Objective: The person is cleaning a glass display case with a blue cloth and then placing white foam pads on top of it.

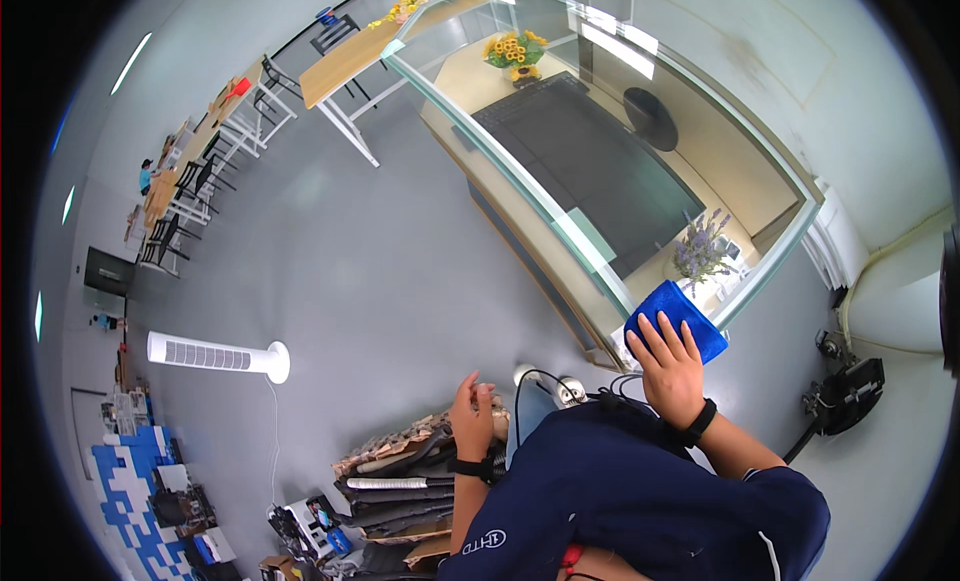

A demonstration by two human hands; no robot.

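My right hand lies with spread, stretched fingers on a blue cloth, palm down. The cloth is at the near corner of a glass-topped display case and covers part of that corner. Lower and to the left, my left hand is held in the air in front of my body, fingers loosely bent and apart, with no object visible in it. Inside the case, close to the cloth, stands a bunch of purple flowers. A large dark panel takes up much of the case.
Yellow flowers stand at the case's far end. To the left, a white tower fan trails a cord over the grey floor. Dark rolls and cardboard lie near my left arm. Black equipment stands at the right; a wooden table is farther off.
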